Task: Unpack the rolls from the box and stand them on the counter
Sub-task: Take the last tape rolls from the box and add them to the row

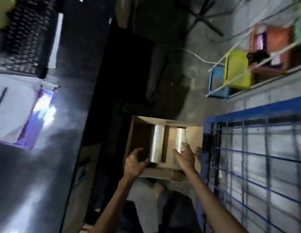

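Observation:
An open cardboard box (193, 140) sits on the floor below me. Two shiny clear-film rolls stand out of it. The left roll (156, 142) has my left hand (134, 163) at its lower end, fingers spread and touching it. My right hand (185, 154) is wrapped around the lower part of the right roll (180, 137). The box's left half looks dark and hollow. The dark counter (45, 165) runs along the left side of the view.
On the counter lie a black keyboard (23, 42), white paper (10, 106) and a purple packet (38, 118). A blue wire rack (257, 157) stands close on the right of the box. Shelves with coloured packages (237, 69) are at upper right. A white cable (197, 56) crosses the floor.

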Available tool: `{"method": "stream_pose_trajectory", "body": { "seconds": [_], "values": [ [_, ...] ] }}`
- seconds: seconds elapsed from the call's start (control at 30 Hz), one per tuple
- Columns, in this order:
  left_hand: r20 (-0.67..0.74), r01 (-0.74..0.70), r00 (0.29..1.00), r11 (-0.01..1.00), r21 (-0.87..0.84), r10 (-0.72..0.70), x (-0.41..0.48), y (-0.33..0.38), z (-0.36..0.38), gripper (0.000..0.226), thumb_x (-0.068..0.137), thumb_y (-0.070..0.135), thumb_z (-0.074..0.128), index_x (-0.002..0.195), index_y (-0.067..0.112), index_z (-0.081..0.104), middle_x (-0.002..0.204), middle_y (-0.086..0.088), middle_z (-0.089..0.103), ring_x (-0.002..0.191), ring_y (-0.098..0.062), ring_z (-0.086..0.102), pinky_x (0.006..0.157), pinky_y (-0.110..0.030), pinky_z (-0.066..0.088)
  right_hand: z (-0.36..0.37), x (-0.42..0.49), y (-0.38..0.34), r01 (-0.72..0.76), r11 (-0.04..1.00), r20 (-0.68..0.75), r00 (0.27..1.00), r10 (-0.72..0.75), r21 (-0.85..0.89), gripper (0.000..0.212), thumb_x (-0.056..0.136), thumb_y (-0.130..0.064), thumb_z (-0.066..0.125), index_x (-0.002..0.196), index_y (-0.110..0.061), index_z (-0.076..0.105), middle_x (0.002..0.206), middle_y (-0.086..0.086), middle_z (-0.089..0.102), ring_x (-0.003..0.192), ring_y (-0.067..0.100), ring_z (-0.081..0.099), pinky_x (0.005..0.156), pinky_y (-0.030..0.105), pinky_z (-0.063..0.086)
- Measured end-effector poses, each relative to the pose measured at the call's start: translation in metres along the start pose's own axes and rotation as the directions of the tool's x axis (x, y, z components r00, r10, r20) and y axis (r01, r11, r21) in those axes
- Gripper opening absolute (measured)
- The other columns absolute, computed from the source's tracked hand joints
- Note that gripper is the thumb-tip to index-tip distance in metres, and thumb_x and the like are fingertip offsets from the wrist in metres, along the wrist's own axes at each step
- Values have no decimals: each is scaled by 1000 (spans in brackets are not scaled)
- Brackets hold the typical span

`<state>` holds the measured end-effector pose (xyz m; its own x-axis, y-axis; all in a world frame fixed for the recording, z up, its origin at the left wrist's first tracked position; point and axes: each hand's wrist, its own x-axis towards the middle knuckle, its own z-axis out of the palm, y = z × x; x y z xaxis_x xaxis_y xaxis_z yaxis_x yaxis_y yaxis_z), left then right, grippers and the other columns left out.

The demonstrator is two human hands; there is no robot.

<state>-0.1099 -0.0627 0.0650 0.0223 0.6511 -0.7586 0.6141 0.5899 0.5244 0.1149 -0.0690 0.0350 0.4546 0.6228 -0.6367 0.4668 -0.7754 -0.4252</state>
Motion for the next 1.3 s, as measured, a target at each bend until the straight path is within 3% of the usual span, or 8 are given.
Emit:
{"method": "stream_pose_trajectory", "body": {
  "seconds": [0.13, 0.27, 0.53, 0.77, 0.9, 1.03, 1.13, 1.3],
  "values": [
    [68, 126, 989, 988, 88, -132, 82, -29, 77, 72, 81, 32, 79, 145, 15, 50, 142, -10, 56, 129, -24, 55, 104, -28, 45, 43, 78, 79, -139, 990, 54, 989, 140, -12, 70, 88, -39, 73, 145, -8, 48, 137, 13, 59, 123, 30, 59, 91, 26, 46],
    [62, 198, 975, 962, 189, -213, 180, -64, 135, 91, 78, 45, 79, 152, 11, 38, 143, -15, 54, 130, -29, 54, 105, -34, 45, 100, 156, 133, -245, 969, 18, 969, 245, 36, 83, 83, -41, 77, 147, -3, 41, 144, 19, 52, 132, 33, 51, 105, 43, 46],
    [16, 255, 964, 943, 214, -265, 300, -67, 209, 119, 75, 55, 79, 158, 2, 11, 155, -13, 39, 144, -25, 39, 111, -27, 36, 143, 243, 164, -372, 928, -307, 882, 357, 11, 94, 70, -47, 83, 143, -4, 43, 142, 16, 47, 133, 32, 45, 109, 35, 37],
    [-62, 344, 936, 938, -49, -346, 333, -85, 241, 76, 73, 28, 89, 134, 1, 53, 129, -13, 63, 120, -27, 61, 82, -20, 40, 169, 262, 172, -417, 903, -348, 866, 360, -104, 136, 46, -66, 89, 152, -7, 26, 149, 14, 38, 136, 31, 40, 113, 42, 39],
    [-50, 320, 945, 944, -86, -324, 343, -103, 236, 87, 72, 31, 89, 142, 5, 45, 135, -7, 58, 124, -22, 58, 88, -20, 40, 161, 282, 171, -452, 890, -283, 863, 419, -58, 126, 44, -65, 91, 143, -8, 38, 139, 14, 54, 126, 30, 55, 101, 38, 49],
    [58, 366, 930, 928, -77, -362, 350, -106, 223, 143, 44, 67, 90, 156, 6, 26, 154, -6, 40, 139, -23, 45, 99, -29, 45, 148, 296, 178, -412, 910, -158, 903, 400, -49, 112, 46, -63, 92, 134, -10, 48, 125, 11, 65, 114, 30, 65, 90, 35, 57],
    [71, 387, 921, 919, -71, -382, 339, -114, 213, 131, 57, 49, 92, 158, 9, 19, 157, -8, 36, 141, -26, 42, 88, -27, 44, 144, 277, 178, -369, 925, -42, 929, 367, -93, 122, 34, -67, 91, 135, -13, 49, 126, 7, 65, 114, 30, 65, 89, 38, 58],
    [-40, 256, 965, 965, -56, -259, 280, -124, 175, 132, 49, 45, 96, 154, 9, 26, 149, -5, 49, 131, -13, 51, 104, -21, 42, 149, 213, 166, -199, 979, 116, 972, 204, -54, 139, 43, -55, 96, 155, -10, 27, 146, 11, 51, 137, 30, 46, 109, 35, 42]
  ]
}}
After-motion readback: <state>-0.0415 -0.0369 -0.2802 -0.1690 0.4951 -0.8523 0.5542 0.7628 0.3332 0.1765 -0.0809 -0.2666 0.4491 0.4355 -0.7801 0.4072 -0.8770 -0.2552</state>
